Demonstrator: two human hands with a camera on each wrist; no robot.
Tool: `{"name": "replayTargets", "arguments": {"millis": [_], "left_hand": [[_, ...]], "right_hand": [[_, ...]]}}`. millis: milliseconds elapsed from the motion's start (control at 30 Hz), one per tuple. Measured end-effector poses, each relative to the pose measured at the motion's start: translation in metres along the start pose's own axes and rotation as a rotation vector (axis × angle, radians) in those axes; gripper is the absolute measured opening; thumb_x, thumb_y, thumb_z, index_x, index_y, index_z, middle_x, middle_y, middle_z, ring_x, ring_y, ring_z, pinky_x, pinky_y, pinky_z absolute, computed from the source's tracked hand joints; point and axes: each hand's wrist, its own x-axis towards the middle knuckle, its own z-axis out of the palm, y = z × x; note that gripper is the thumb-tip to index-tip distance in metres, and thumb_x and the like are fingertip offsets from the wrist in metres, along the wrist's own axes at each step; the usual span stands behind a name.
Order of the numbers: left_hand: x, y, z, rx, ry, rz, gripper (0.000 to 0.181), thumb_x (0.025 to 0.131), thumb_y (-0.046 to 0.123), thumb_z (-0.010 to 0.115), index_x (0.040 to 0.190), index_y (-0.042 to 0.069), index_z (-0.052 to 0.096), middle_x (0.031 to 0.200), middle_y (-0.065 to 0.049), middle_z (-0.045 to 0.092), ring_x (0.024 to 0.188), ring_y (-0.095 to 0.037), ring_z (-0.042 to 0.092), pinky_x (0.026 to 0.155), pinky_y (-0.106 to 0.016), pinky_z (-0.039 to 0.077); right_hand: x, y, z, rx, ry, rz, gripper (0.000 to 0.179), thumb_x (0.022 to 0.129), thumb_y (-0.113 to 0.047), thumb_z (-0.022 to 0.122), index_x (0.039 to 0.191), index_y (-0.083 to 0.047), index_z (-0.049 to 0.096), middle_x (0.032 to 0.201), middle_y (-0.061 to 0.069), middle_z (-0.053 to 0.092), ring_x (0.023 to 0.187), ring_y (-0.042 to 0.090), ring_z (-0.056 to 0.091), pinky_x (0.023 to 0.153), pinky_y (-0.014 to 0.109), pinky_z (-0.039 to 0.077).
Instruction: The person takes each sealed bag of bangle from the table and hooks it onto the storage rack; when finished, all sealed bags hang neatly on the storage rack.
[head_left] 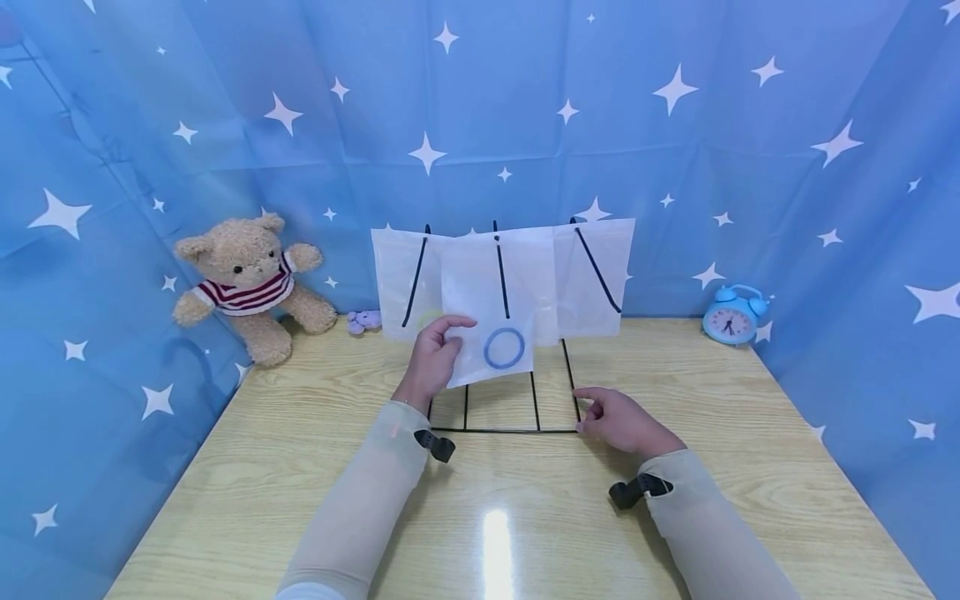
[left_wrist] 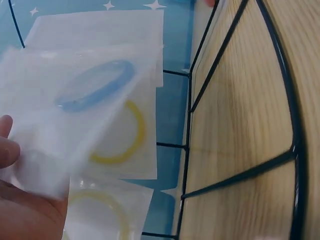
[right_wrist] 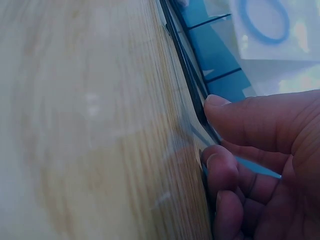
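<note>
My left hand (head_left: 435,354) pinches the lower left edge of a frosted plastic bag (head_left: 476,287) with a blue ring (head_left: 504,348) inside. This bag hangs from the middle prong of a black wire rack (head_left: 495,431), its lower part lifted forward. Behind it in the left wrist view hangs another bag with a yellow ring (left_wrist: 140,132). A further bag (left_wrist: 135,200) with a yellowish ring is lower in that view. My right hand (head_left: 618,421) holds the rack's front right corner, thumb on the wire (right_wrist: 199,107) and fingers curled beside it.
Frosted bags hang from the left (head_left: 393,267) and right (head_left: 600,292) prongs too. A teddy bear (head_left: 251,283) leans at the back left, near a small purple toy (head_left: 364,322). A blue alarm clock (head_left: 731,317) stands back right. Starry blue curtains (head_left: 495,108) surround the wooden table (head_left: 570,525).
</note>
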Motion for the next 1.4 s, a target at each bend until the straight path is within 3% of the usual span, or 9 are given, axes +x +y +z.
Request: {"name": "replayTargets", "arguments": {"millis": [233, 333, 433, 467, 567, 800, 1067, 1233, 1400], "left_hand": [[0.005, 0.013, -0.006, 0.060, -0.026, 0.050, 0.038, 0.098, -0.005, 0.048, 0.122, 0.006, 0.075, 0.135, -0.009, 0.069, 0.128, -0.023, 0.059, 0.108, -0.044, 0.046], [0.010, 0.018, -0.009, 0.090, -0.030, 0.068, 0.040, 0.099, -0.003, 0.046, 0.124, 0.010, 0.075, 0.133, -0.007, 0.069, 0.102, -0.024, 0.061, 0.094, -0.040, 0.049], [0.014, 0.024, -0.010, 0.116, -0.023, 0.074, 0.042, 0.100, -0.001, 0.045, 0.128, 0.013, 0.074, 0.136, -0.005, 0.068, 0.100, -0.022, 0.059, 0.092, -0.040, 0.048], [0.016, 0.025, -0.011, 0.127, -0.016, 0.076, 0.042, 0.101, 0.000, 0.045, 0.129, 0.014, 0.073, 0.138, -0.004, 0.067, 0.103, -0.021, 0.060, 0.094, -0.041, 0.049], [0.021, 0.032, -0.011, 0.146, -0.010, 0.091, 0.043, 0.102, 0.002, 0.045, 0.133, 0.015, 0.071, 0.145, -0.003, 0.063, 0.133, -0.020, 0.056, 0.110, -0.048, 0.046], [0.031, 0.043, -0.010, 0.136, -0.013, 0.145, 0.046, 0.105, 0.001, 0.043, 0.141, 0.016, 0.067, 0.151, -0.004, 0.058, 0.144, -0.022, 0.049, 0.119, -0.051, 0.040], [0.037, 0.047, -0.004, 0.069, 0.028, 0.051, 0.049, 0.106, 0.004, 0.044, 0.144, 0.026, 0.063, 0.155, 0.002, 0.053, 0.125, -0.023, 0.062, 0.103, -0.046, 0.052], [0.040, 0.044, -0.001, 0.029, 0.086, -0.023, 0.051, 0.106, 0.005, 0.047, 0.144, 0.034, 0.063, 0.158, 0.005, 0.049, 0.130, -0.020, 0.058, 0.109, -0.045, 0.048], [0.045, 0.041, 0.003, -0.022, 0.121, -0.042, 0.051, 0.105, 0.001, 0.048, 0.144, 0.030, 0.063, 0.158, 0.003, 0.048, 0.135, -0.021, 0.055, 0.114, -0.046, 0.045]], "right_hand": [[0.000, 0.000, 0.000, -0.004, -0.004, 0.003, 0.064, 0.098, -0.013, 0.073, 0.156, -0.003, 0.048, 0.093, 0.006, 0.063, 0.080, 0.022, 0.055, 0.067, 0.035, 0.045], [0.000, -0.001, -0.001, -0.001, -0.003, 0.006, 0.064, 0.098, -0.012, 0.073, 0.156, -0.003, 0.048, 0.093, 0.007, 0.062, 0.079, 0.022, 0.055, 0.066, 0.035, 0.045], [0.000, -0.001, -0.001, 0.000, -0.001, 0.007, 0.064, 0.098, -0.012, 0.073, 0.156, -0.002, 0.049, 0.093, 0.007, 0.062, 0.079, 0.022, 0.055, 0.065, 0.035, 0.045], [0.000, -0.001, -0.001, 0.001, -0.001, 0.007, 0.064, 0.098, -0.012, 0.073, 0.156, -0.002, 0.049, 0.093, 0.007, 0.062, 0.078, 0.022, 0.055, 0.065, 0.035, 0.045], [-0.001, -0.001, -0.001, 0.000, -0.001, 0.010, 0.064, 0.098, -0.013, 0.074, 0.156, -0.003, 0.049, 0.092, 0.007, 0.062, 0.078, 0.022, 0.055, 0.064, 0.035, 0.045], [-0.001, -0.001, -0.001, -0.012, 0.007, 0.003, 0.064, 0.097, -0.013, 0.074, 0.156, -0.003, 0.050, 0.092, 0.006, 0.062, 0.078, 0.022, 0.055, 0.064, 0.035, 0.045], [-0.001, -0.004, -0.001, -0.013, 0.007, 0.014, 0.064, 0.097, -0.012, 0.074, 0.156, -0.004, 0.050, 0.091, 0.006, 0.062, 0.077, 0.022, 0.054, 0.064, 0.036, 0.045], [-0.001, -0.004, -0.001, -0.009, 0.007, 0.021, 0.064, 0.097, -0.012, 0.074, 0.155, -0.004, 0.050, 0.091, 0.006, 0.062, 0.077, 0.022, 0.054, 0.065, 0.035, 0.045], [-0.001, -0.003, 0.000, -0.001, 0.006, 0.026, 0.064, 0.096, -0.012, 0.075, 0.155, -0.004, 0.051, 0.091, 0.007, 0.061, 0.076, 0.022, 0.054, 0.064, 0.035, 0.045]]}}
